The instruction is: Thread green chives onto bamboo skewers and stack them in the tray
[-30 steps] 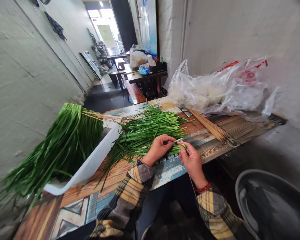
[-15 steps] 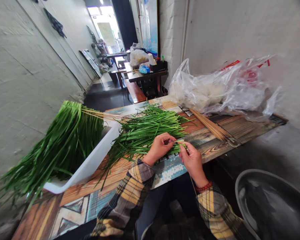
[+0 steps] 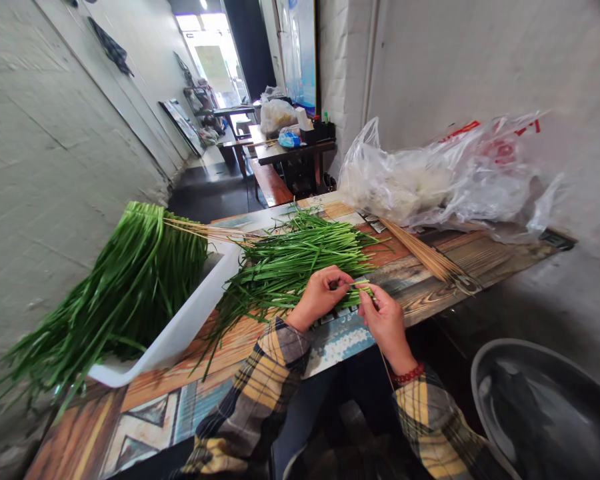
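My left hand (image 3: 325, 293) is closed in a pinch on the pale ends of a few garlic chives. Close beside it, my right hand (image 3: 384, 321) pinches the same stem ends between thumb and fingers. A thin bamboo skewer (image 3: 385, 368) runs down from under my right palm; its upper end is hidden. Just beyond both hands lies a loose pile of garlic chives (image 3: 310, 257), pale ends to the right. To the left, chives threaded on skewers (image 3: 163, 280) hang in thick bunches over a white plastic tray (image 3: 195, 330).
A bundle of bamboo skewers (image 3: 420, 252) lies right of the pile on the wood-patterned table (image 3: 500, 260). Clear plastic bags (image 3: 440, 180) rest against the wall behind it. A large metal basin (image 3: 545, 407) stands low at right. Farther back is another table (image 3: 295, 152) with bags on it.
Very little differs. Both hands keep their pinch on the chive ends at the same spot, with only a slight shift of the fingers.
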The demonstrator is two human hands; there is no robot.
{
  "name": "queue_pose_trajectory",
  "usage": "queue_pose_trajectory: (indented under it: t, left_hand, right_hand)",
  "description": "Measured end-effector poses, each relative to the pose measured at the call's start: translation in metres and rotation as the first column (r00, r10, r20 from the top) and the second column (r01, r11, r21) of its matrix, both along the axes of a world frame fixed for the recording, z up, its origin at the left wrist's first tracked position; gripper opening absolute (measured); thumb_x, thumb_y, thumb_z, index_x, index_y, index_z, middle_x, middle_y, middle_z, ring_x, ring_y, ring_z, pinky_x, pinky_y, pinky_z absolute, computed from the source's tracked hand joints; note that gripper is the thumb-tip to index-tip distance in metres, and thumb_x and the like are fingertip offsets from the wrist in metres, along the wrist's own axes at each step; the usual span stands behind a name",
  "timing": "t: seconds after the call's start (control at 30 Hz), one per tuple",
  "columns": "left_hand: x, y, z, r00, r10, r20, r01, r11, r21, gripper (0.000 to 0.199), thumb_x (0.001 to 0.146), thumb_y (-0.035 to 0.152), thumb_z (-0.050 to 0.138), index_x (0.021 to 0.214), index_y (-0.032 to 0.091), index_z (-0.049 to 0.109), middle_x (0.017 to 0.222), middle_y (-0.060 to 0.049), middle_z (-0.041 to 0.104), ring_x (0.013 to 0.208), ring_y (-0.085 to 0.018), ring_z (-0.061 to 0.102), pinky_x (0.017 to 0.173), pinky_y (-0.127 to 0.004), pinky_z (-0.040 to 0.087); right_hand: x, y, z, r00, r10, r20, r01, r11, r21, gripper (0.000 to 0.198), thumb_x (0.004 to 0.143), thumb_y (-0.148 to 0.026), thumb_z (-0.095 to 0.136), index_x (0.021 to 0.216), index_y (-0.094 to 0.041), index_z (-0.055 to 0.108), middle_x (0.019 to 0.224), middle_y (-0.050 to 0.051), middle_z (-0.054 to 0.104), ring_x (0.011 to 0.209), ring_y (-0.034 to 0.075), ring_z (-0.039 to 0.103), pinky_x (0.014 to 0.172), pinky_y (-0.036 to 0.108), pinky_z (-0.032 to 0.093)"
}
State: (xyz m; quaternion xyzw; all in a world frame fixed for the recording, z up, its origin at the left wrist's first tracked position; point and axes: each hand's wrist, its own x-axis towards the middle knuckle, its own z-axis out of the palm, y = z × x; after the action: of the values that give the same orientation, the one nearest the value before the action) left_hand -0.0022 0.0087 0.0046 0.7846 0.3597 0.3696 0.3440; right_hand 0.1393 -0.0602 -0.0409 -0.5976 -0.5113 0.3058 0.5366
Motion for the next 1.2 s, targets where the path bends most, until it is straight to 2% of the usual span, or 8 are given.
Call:
queue_pose_trajectory:
  t: [0.67, 0.73, 0.83, 0.9, 1.2]
  left_hand:
    - [-0.0009, -0.0008, 0.0032, 0.999, -0.045, -0.003, 0.045, 0.999, 0.018, 0.015, 0.080, 0.012, 0.056, 0.080, 0.014, 0.071, 0.072, -0.002, 0.058, 0.066, -0.010, 0.051, 0.060, -0.020, 0.036]
    - [-0.0009, -0.0010, 0.0036, 0.999, -0.046, -0.007, 0.047, 0.999, 0.020, 0.016, 0.079, 0.011, 0.056, 0.081, 0.014, 0.071, 0.072, -0.002, 0.058, 0.067, -0.010, 0.051, 0.060, -0.020, 0.036]
    - [-0.0011, -0.0011, 0.0035, 0.999, -0.042, -0.015, 0.043, 0.999, 0.031, 0.017, 0.079, 0.009, 0.055, 0.082, 0.014, 0.071, 0.072, -0.001, 0.057, 0.066, -0.010, 0.051, 0.060, -0.021, 0.036]
    - [-0.0013, -0.0007, 0.0024, 0.999, -0.046, -0.020, 0.047, 0.998, 0.043, 0.017, 0.079, 0.009, 0.055, 0.083, 0.014, 0.071, 0.072, -0.001, 0.057, 0.067, -0.010, 0.051, 0.061, -0.021, 0.037]
    - [-0.0009, 0.0010, -0.0012, 0.997, -0.082, -0.007, 0.082, 0.994, 0.066, 0.015, 0.081, 0.011, 0.056, 0.083, 0.014, 0.070, 0.075, -0.003, 0.060, 0.072, -0.012, 0.055, 0.066, -0.023, 0.041]
  right_hand:
    - [-0.0005, 0.0007, -0.0001, 1.000, -0.007, -0.006, 0.007, 1.000, -0.015, 0.035, 0.088, -0.044, 0.049, 0.103, -0.017, 0.065, 0.052, -0.003, 0.055, 0.042, 0.011, 0.049, 0.042, 0.022, 0.037]
    - [-0.0007, 0.0009, 0.0001, 1.000, -0.013, -0.027, 0.012, 1.000, -0.019, 0.037, 0.087, -0.043, 0.050, 0.109, -0.017, 0.063, 0.053, -0.003, 0.056, 0.041, 0.011, 0.049, 0.042, 0.022, 0.038]
    - [-0.0015, 0.0002, 0.0020, 0.998, -0.020, -0.067, 0.020, 1.000, -0.010, 0.050, 0.086, -0.042, 0.051, 0.129, -0.017, 0.052, 0.053, -0.004, 0.056, 0.040, 0.011, 0.048, 0.041, 0.022, 0.038]
    - [-0.0021, -0.0006, 0.0040, 0.997, -0.012, -0.082, 0.012, 1.000, 0.003, 0.055, 0.086, -0.041, 0.051, 0.136, -0.018, 0.046, 0.054, -0.004, 0.056, 0.040, 0.011, 0.046, 0.040, 0.022, 0.038]
    - [-0.0039, -0.0014, 0.0057, 0.996, -0.016, -0.087, 0.019, 1.000, 0.024, 0.035, 0.087, -0.039, 0.051, 0.117, -0.020, 0.054, 0.053, -0.005, 0.053, 0.043, 0.011, 0.048, 0.043, 0.022, 0.038]
